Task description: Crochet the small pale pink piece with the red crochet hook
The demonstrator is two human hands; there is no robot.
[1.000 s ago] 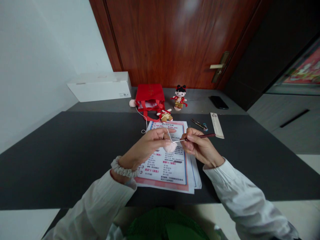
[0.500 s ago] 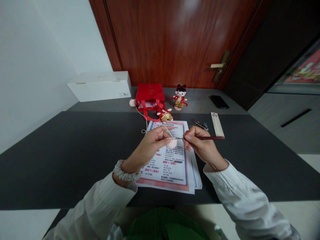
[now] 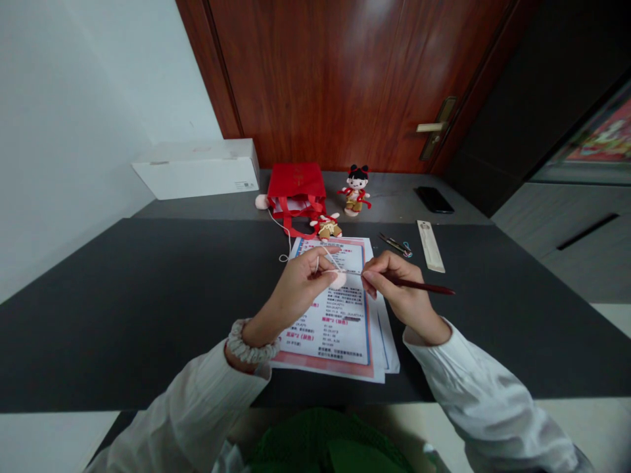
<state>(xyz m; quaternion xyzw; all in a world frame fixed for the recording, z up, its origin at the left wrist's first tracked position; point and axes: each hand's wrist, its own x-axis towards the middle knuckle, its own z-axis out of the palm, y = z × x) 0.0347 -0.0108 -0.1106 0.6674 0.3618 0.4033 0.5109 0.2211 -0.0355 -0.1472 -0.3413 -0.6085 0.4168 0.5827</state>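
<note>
- White cardboard box (image 3: 197, 169): lid shut, at the left end of the grey back ledge (image 3: 389, 205), against the wall.
- Pink ball (image 3: 261, 202): on the ledge, just beside the left side of the bag.
- White yarn (image 3: 286, 244): runs from near the ball, over the far edge of the dark bench (image 3: 123, 315), to the left hand, with a small loop lying on the bench.
- Red gift bag (image 3: 296, 182): upright on the ledge, white contents showing at its mouth, red handles drooping forward.
- Small doll (image 3: 326, 228): lying at the far edge of the bench, against the bag's handles.
- Left hand (image 3: 296, 289): fingers closed around the pink crocheted piece, yarn strung over them; a white scrunchie (image 3: 246, 343) circles the wrist.
- Pink crocheted piece (image 3: 338, 280): in the left hand's grip, above the printed sheets (image 3: 335, 341).
- Printed sheets: stacked near the bench's front edge, beneath both hands.
- Standing doll (image 3: 355, 190): upright on the ledge, dressed in red and tan.
- Right hand (image 3: 399, 289): narrow pinch on a crochet hook (image 3: 419, 284), its tip at the yarn.
- Small scissors (image 3: 394, 244): on the bench, a blue-green stitch marker (image 3: 407, 250) beside them.
- Paper sleeve (image 3: 430, 246): lying on the bench, right of the scissors.
- Black phone (image 3: 432, 200): flat on the ledge.
</note>
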